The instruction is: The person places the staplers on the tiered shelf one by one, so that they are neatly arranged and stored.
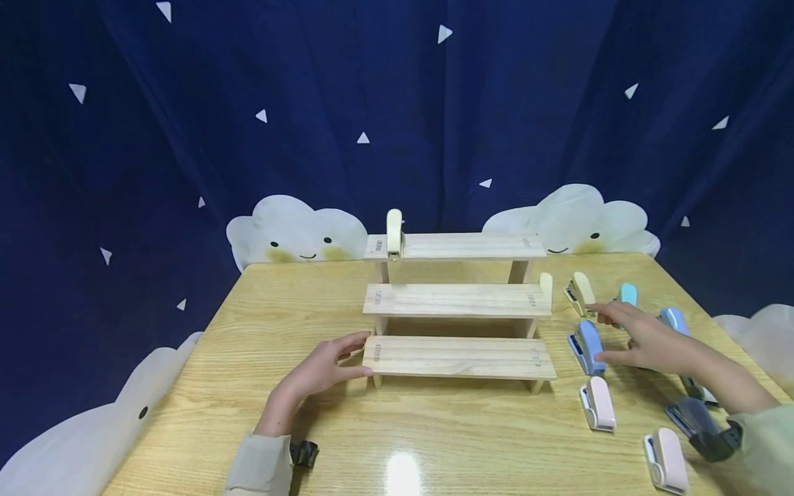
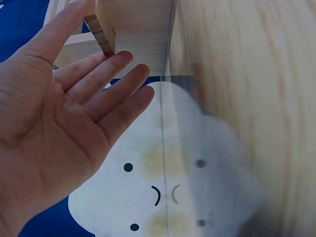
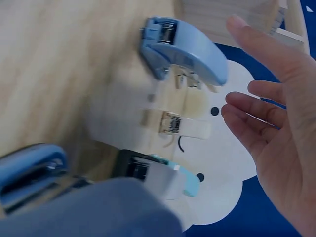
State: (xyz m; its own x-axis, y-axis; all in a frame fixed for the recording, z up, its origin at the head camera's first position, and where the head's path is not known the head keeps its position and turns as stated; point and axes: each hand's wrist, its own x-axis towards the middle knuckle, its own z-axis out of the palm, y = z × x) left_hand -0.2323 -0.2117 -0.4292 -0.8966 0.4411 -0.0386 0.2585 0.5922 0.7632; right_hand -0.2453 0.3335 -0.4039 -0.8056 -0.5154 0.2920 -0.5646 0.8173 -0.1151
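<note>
My left hand [image 1: 322, 368] touches the left end of the lowest board [image 1: 459, 355] of a three-tier wooden rack. Its thumb lies at the front corner and its fingers at the back one; the left wrist view shows the palm bare. Over on the right, my right hand [image 1: 651, 337] hovers above several staplers with fingers spread, holding nothing. Nearest its thumb is a blue stapler [image 1: 586, 348], also seen in the right wrist view as a blue stapler [image 3: 197, 49] apart from the fingers. A cream stapler [image 1: 582, 291] lies by the fingertips, and a turquoise stapler [image 1: 628, 294] is partly hidden behind the hand.
One cream stapler [image 1: 393, 231] stands on the top board's left end. Another cream shape [image 1: 546, 286] shows at the middle board's right end. Pink staplers [image 1: 599, 403] lie nearer the front right, beside a dark blue-grey stapler [image 1: 691, 417]. A blue stapler [image 1: 674, 320] lies farther right.
</note>
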